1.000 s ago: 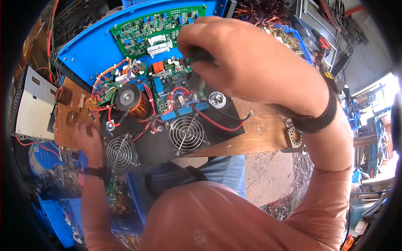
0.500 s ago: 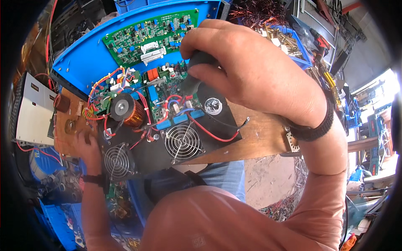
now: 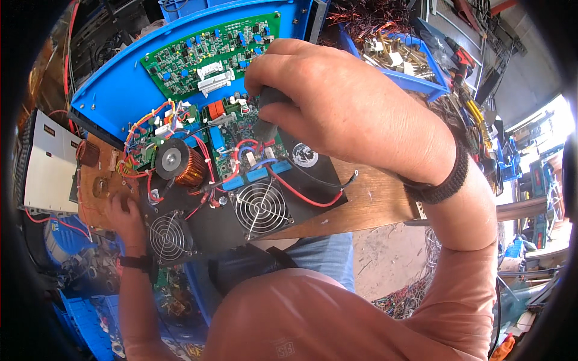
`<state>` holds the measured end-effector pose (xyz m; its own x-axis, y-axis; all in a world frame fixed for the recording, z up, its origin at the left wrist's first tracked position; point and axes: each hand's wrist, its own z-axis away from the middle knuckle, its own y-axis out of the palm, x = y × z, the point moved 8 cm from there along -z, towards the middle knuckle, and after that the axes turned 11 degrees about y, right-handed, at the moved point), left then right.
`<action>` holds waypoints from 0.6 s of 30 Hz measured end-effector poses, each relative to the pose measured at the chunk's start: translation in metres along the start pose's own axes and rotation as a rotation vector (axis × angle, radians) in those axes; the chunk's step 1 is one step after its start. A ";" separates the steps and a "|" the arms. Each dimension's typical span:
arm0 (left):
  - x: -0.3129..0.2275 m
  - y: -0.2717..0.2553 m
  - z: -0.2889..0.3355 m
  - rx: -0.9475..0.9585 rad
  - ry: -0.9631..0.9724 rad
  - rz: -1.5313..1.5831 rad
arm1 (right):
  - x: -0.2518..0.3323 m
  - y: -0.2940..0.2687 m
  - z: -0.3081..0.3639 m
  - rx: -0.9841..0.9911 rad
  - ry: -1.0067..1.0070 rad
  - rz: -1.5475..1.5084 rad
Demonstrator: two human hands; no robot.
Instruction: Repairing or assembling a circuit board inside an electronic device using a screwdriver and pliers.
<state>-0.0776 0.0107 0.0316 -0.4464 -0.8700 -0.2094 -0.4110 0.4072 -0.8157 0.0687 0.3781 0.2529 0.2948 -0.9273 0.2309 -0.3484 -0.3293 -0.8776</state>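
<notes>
My right hand (image 3: pixel 349 102) is closed round the dark grey handle of what looks like a screwdriver (image 3: pixel 268 123). It points down at the green circuit board (image 3: pixel 226 153) among red and blue wires; its tip is hard to make out. The board is mounted on a black metal chassis (image 3: pixel 211 231) with two round fan guards, a copper-wound toroid coil (image 3: pixel 180 162) and several blue components. Beside the chassis's left edge, my left hand (image 3: pixel 127 222) is low over the wooden tabletop, fingers apart, with nothing visible in it.
Behind the chassis a blue panel (image 3: pixel 114 99) carries another green circuit board (image 3: pixel 214 54). A blue bin (image 3: pixel 421 84) of metal parts stands at the far right, near a red and black power tool (image 3: pixel 460 60). A white-fronted box (image 3: pixel 48 159) stands on the left.
The whole view has shifted slightly. My right hand stays over the board with the screwdriver, a little further left in the picture. The fingers of my left hand look slightly more spread.
</notes>
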 end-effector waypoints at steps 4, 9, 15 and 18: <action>-0.009 -0.003 -0.001 -0.025 0.002 -0.001 | 0.001 0.002 -0.001 0.025 0.007 0.006; -0.007 -0.005 -0.001 -0.050 0.036 -0.015 | 0.006 0.001 0.000 0.060 -0.015 -0.005; -0.007 -0.005 -0.001 -0.030 0.008 0.018 | 0.015 0.007 0.001 0.215 0.016 0.084; -0.007 -0.006 0.001 -0.066 0.024 0.010 | 0.020 0.007 0.000 0.225 0.010 0.102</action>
<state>-0.0713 0.0141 0.0372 -0.4695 -0.8592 -0.2033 -0.4576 0.4337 -0.7762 0.0726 0.3569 0.2509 0.2590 -0.9558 0.1393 -0.1683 -0.1867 -0.9679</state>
